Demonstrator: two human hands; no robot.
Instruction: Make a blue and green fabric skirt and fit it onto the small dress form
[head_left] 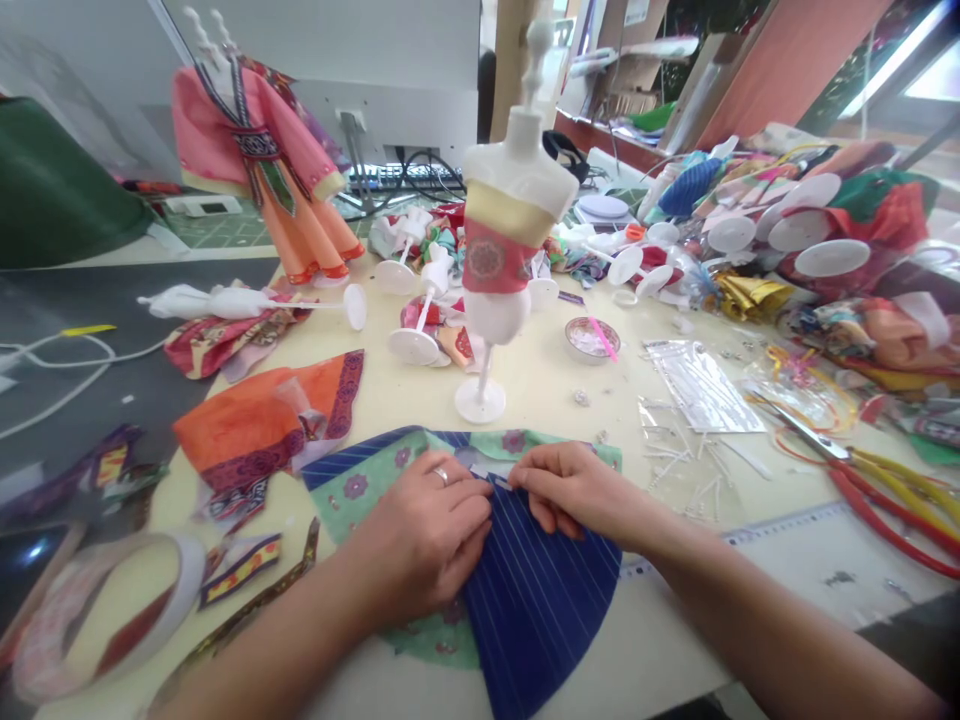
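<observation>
A small garment piece of green floral cloth [356, 487] and dark blue striped cloth [544, 610] lies spread at the table's near edge. My left hand [435, 525], with a ring on one finger, rests on it with fingers bent together at the upper edge of the blue part. My right hand [566, 490] pinches a small whitish strip [501, 482] at that same edge, close to my left fingertips. Just behind the cloth stands a white mini mannequin [517, 180] wearing a yellow and red band [497, 255].
Orange cloth [262, 415] and a tape roll [180, 590] lie left. Right are scissors [817, 440], a clear ruler [795, 520], plastic packets [701, 385] and a small bowl [592, 340]. Behind stand a dressed figure [262, 160] and heaped dolls [832, 220].
</observation>
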